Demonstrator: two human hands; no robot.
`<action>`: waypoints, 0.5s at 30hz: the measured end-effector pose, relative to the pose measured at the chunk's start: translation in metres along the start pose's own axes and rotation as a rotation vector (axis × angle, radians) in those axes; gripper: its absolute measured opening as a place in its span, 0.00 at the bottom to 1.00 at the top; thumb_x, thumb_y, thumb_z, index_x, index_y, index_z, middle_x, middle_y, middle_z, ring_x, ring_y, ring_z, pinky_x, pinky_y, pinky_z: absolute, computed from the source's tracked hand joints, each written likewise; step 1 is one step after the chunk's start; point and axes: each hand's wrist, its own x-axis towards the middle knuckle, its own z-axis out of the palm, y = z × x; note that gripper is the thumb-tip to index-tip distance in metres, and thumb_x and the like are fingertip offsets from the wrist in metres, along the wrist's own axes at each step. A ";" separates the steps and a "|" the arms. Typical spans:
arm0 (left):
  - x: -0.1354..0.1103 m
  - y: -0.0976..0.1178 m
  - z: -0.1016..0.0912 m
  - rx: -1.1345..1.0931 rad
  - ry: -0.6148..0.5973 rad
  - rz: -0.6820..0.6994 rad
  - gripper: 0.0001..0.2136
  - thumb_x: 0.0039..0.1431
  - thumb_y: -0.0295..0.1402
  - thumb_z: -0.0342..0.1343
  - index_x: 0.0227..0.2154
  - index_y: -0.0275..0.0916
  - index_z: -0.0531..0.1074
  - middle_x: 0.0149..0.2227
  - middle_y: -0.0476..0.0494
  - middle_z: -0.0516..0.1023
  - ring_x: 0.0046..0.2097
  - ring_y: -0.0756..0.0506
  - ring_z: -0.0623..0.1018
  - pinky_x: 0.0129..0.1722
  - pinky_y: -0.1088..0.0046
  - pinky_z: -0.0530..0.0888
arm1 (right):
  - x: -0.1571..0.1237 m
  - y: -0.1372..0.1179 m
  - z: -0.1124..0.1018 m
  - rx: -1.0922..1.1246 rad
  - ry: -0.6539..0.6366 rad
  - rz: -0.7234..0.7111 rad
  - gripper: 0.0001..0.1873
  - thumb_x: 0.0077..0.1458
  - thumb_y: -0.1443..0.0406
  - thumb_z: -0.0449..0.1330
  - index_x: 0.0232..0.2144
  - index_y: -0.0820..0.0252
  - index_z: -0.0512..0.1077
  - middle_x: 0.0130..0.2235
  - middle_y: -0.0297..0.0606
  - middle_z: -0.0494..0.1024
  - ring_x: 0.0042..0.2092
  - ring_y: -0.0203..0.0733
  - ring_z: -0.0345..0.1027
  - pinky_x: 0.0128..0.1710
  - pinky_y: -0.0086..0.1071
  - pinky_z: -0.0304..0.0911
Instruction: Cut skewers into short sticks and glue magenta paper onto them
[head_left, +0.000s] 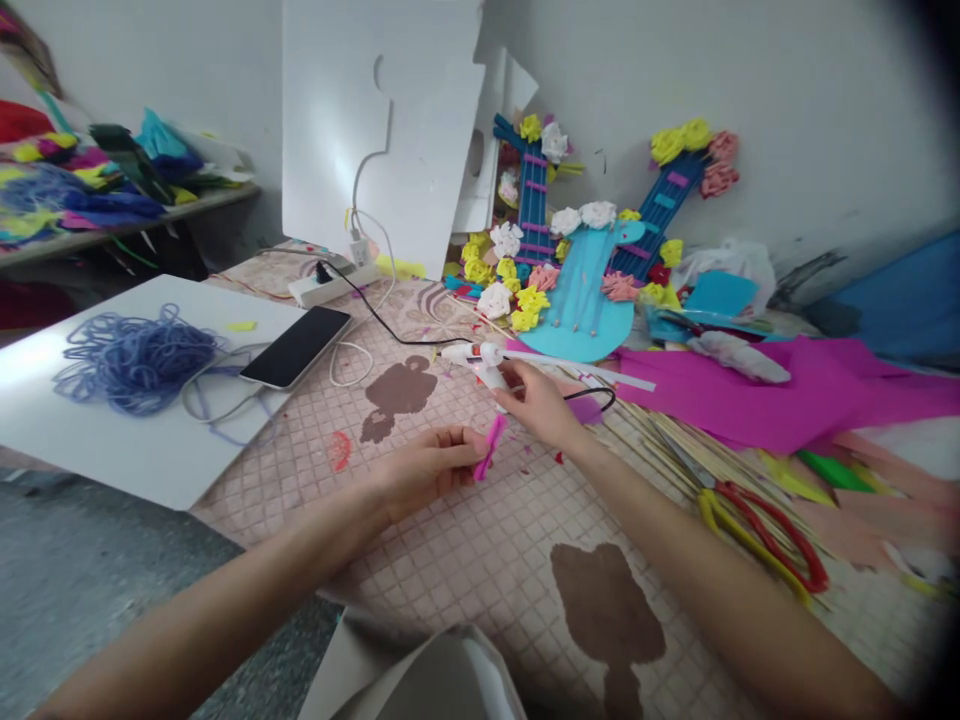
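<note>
Pinkish patterned cloth (450, 545) lay beneath as my right hand (538, 402) held the white glue gun (484, 357), best kept clear of skin; just nearer me, my left hand (439, 462) pinched the magenta strip (492, 447), a grip worth keeping steady.

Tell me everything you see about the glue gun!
The glue gun is white and looks plastic, with an orange-red mark on its side. Its nozzle points toward the picture's left, its handle slants down into the right hand, and a pale glue stick pokes out the back. I can't tell whether it touches the table.
</note>
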 end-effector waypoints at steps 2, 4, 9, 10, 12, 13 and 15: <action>0.000 -0.001 0.001 0.001 -0.003 -0.001 0.09 0.44 0.31 0.68 0.25 0.33 0.74 0.25 0.50 0.71 0.28 0.55 0.69 0.31 0.77 0.64 | 0.000 -0.001 0.000 0.001 0.008 0.012 0.18 0.52 0.65 0.58 0.45 0.66 0.68 0.42 0.47 0.75 0.40 0.45 0.70 0.37 0.37 0.67; 0.001 -0.002 0.001 0.004 -0.008 0.000 0.09 0.45 0.31 0.68 0.25 0.33 0.74 0.25 0.50 0.71 0.28 0.55 0.69 0.31 0.78 0.64 | -0.001 -0.003 0.000 -0.005 0.013 0.019 0.20 0.51 0.66 0.58 0.47 0.66 0.67 0.43 0.48 0.75 0.42 0.45 0.70 0.38 0.37 0.67; 0.000 -0.003 0.000 0.016 0.005 -0.010 0.10 0.44 0.32 0.68 0.25 0.33 0.73 0.25 0.50 0.71 0.27 0.55 0.68 0.30 0.78 0.63 | -0.009 -0.010 -0.002 -0.048 0.097 -0.048 0.21 0.53 0.66 0.57 0.50 0.66 0.66 0.44 0.50 0.74 0.44 0.47 0.70 0.41 0.39 0.68; -0.001 -0.002 0.000 0.016 0.006 -0.014 0.10 0.44 0.32 0.68 0.25 0.33 0.73 0.25 0.51 0.71 0.27 0.55 0.68 0.30 0.78 0.64 | -0.012 -0.012 -0.005 -0.065 0.144 -0.072 0.19 0.54 0.65 0.57 0.49 0.65 0.67 0.44 0.49 0.74 0.44 0.47 0.70 0.42 0.39 0.68; -0.002 -0.001 0.001 0.015 0.003 -0.028 0.10 0.44 0.32 0.68 0.26 0.33 0.73 0.25 0.51 0.71 0.27 0.56 0.68 0.31 0.79 0.64 | -0.022 -0.017 -0.013 -0.090 0.220 -0.132 0.15 0.56 0.65 0.55 0.47 0.60 0.68 0.44 0.45 0.75 0.43 0.46 0.70 0.42 0.40 0.67; -0.003 -0.001 0.002 0.012 -0.002 -0.039 0.10 0.44 0.31 0.68 0.26 0.33 0.73 0.25 0.51 0.71 0.27 0.56 0.68 0.31 0.79 0.64 | -0.027 -0.020 -0.019 -0.096 0.225 -0.171 0.13 0.57 0.65 0.55 0.45 0.59 0.69 0.43 0.43 0.76 0.42 0.45 0.71 0.42 0.40 0.67; -0.005 0.000 0.004 0.008 -0.017 -0.061 0.10 0.44 0.30 0.68 0.27 0.32 0.73 0.26 0.51 0.71 0.28 0.56 0.68 0.31 0.79 0.64 | -0.040 -0.025 -0.030 -0.098 0.160 -0.263 0.10 0.58 0.66 0.54 0.42 0.57 0.71 0.41 0.40 0.77 0.41 0.43 0.71 0.42 0.39 0.67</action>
